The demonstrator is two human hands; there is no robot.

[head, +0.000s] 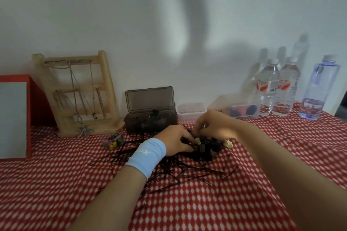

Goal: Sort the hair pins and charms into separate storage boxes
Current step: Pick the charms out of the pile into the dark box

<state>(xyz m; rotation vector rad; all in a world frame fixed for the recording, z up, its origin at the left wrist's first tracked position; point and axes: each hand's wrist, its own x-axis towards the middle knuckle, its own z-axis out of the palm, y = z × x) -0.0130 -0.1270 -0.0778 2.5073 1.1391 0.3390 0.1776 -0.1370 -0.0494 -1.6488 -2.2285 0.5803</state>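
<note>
A heap of dark hair pins [189, 172] lies spread on the red-and-white cloth, with a clump of dark charms and clips [208, 146] at its far end. My left hand [176, 139], a light blue wristband on its wrist, has curled fingers in the clump at a small tan piece [197, 140]. My right hand [214, 123] hovers over the clump's far side, fingertips pinched on something small that I cannot make out. A dark smoky box [150, 120] stands open behind the heap. A small clear box [190, 110] sits to its right.
A wooden jewellery stand [78, 92] with necklaces and a red-framed board [15, 116] stand at the left. A small jar of coloured beads [113, 139] sits near the heap. A clear container [242, 108] and three water bottles [281, 88] line the back right.
</note>
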